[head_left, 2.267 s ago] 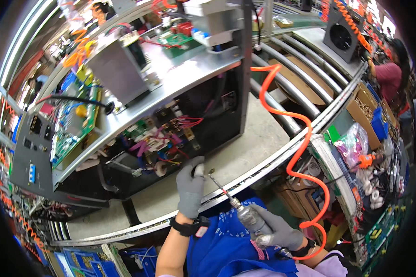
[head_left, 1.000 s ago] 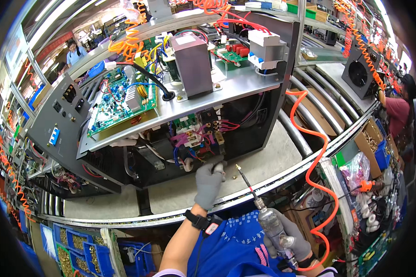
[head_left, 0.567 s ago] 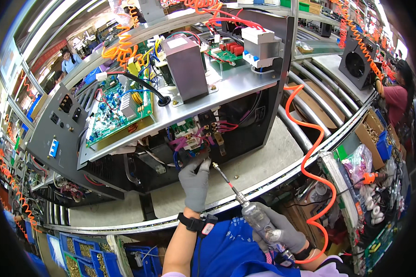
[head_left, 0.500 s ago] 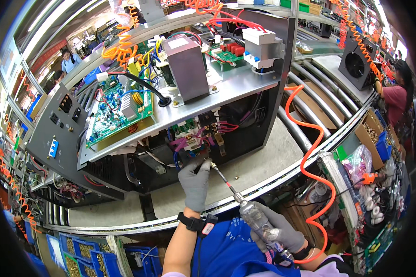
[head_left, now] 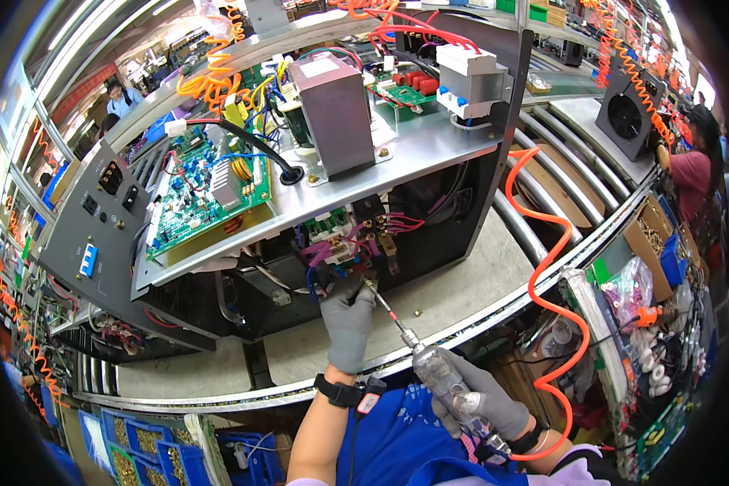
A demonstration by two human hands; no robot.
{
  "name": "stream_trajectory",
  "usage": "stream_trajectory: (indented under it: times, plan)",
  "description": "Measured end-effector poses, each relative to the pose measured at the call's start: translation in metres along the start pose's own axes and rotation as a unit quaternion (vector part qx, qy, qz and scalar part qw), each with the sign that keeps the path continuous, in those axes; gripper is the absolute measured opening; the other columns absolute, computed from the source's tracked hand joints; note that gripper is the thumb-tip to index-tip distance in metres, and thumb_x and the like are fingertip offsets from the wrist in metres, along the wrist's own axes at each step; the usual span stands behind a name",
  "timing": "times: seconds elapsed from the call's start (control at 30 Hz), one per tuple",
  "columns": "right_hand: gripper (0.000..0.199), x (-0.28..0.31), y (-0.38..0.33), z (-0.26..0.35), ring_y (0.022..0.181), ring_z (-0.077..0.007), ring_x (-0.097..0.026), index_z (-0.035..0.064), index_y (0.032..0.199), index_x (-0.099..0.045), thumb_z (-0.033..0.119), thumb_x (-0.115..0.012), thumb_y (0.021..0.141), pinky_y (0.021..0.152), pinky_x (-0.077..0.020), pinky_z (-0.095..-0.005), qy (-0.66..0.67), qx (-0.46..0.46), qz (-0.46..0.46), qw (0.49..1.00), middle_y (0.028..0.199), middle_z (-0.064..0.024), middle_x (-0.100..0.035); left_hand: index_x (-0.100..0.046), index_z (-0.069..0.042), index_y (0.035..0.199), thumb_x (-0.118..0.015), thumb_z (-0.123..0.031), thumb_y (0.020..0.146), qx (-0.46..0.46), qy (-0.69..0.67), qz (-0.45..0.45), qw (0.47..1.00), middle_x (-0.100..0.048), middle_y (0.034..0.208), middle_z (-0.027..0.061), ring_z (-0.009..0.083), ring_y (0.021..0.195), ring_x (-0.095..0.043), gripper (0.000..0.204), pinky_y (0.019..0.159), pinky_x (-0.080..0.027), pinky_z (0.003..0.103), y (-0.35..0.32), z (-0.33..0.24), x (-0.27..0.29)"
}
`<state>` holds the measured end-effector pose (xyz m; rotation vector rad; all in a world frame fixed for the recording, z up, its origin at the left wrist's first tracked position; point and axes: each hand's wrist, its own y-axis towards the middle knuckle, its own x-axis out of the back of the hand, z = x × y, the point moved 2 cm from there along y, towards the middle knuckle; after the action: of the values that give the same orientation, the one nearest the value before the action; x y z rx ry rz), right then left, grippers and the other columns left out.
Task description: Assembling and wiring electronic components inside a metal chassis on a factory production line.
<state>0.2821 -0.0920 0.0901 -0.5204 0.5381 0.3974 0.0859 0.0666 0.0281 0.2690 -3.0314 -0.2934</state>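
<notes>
My right hand (head_left: 494,405) wears a grey glove and is wrapped round an air screwdriver (head_left: 439,374) with a clear-grey body. Its long bit (head_left: 390,312) slants up and left to a small brass-coloured tip beside my left fingers. My left hand (head_left: 348,328), also gloved, is closed at the lower opening of a dark metal machine housing (head_left: 445,235). Whatever its fingertips pinch is hidden. Just above them sit purple and pink wires (head_left: 332,249) and dark terminal blocks. On the housing's metal shelf are a green circuit board (head_left: 206,202) and a large boxy transformer (head_left: 332,113).
An orange air hose (head_left: 535,275) curls down at the right to the screwdriver. Conveyor rollers (head_left: 567,182) run behind it. Blue bins of small brass parts (head_left: 146,441) stand lower left. A parts-covered bench (head_left: 616,356) is at right, with a co-worker (head_left: 692,162) beyond.
The screwdriver has moved slightly left, its tip staying by my left fingers. My left hand has shifted a little right. The housing sits slightly further right in the view.
</notes>
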Motion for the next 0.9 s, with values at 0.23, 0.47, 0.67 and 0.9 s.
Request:
stream_trajectory:
  times: [0.23,0.47,0.67,0.9]
  plan:
    - [0.084,0.000,0.009,-0.001,0.061,-0.0169,-0.060,0.0097,0.152,-0.018,0.024,-0.063,0.083,0.052,-0.0500,-0.0285,0.080,0.015,0.043,0.996,0.088,-0.0128,-0.059,-0.069,0.001,0.086,-0.057,-0.004,0.085,-0.020,0.018,0.057,0.998,-0.058,0.063,0.0037,0.0114,0.059,-0.052,0.013,0.054,-0.039,0.028,0.001,-0.003,0.001]
    - [0.081,-0.012,0.030,0.003,0.062,-0.0156,-0.060,0.0105,0.152,-0.017,0.023,-0.061,0.085,0.052,-0.0504,-0.0283,0.062,0.018,0.024,0.998,0.088,-0.0122,-0.059,-0.065,-0.003,0.087,-0.053,-0.010,0.087,0.082,-0.023,0.069,0.994,-0.062,0.067,0.0021,0.0054,0.050,-0.049,0.014,0.044,-0.036,0.021,0.008,-0.014,0.006]
    - [0.080,-0.012,0.044,0.001,0.062,-0.0159,-0.061,0.0126,0.153,-0.016,0.017,-0.060,0.086,0.053,-0.0514,-0.0290,0.032,0.033,0.036,0.998,0.090,-0.0120,-0.059,-0.066,-0.002,0.097,-0.053,-0.011,0.089,0.112,-0.071,0.054,0.990,-0.067,0.081,0.0046,0.0061,0.053,-0.053,0.018,0.044,-0.038,0.020,0.011,-0.001,0.015]
    - [0.085,-0.024,0.056,-0.012,0.062,-0.0149,-0.060,0.0118,0.152,-0.018,0.006,-0.066,0.082,0.053,-0.0510,-0.0302,-0.058,0.062,-0.031,0.996,0.088,-0.0099,-0.059,-0.066,-0.003,0.104,-0.050,-0.011,0.091,0.091,-0.053,0.080,0.991,-0.068,0.085,0.0052,0.0060,0.056,-0.055,0.022,0.045,-0.039,0.020,0.012,-0.008,0.020]
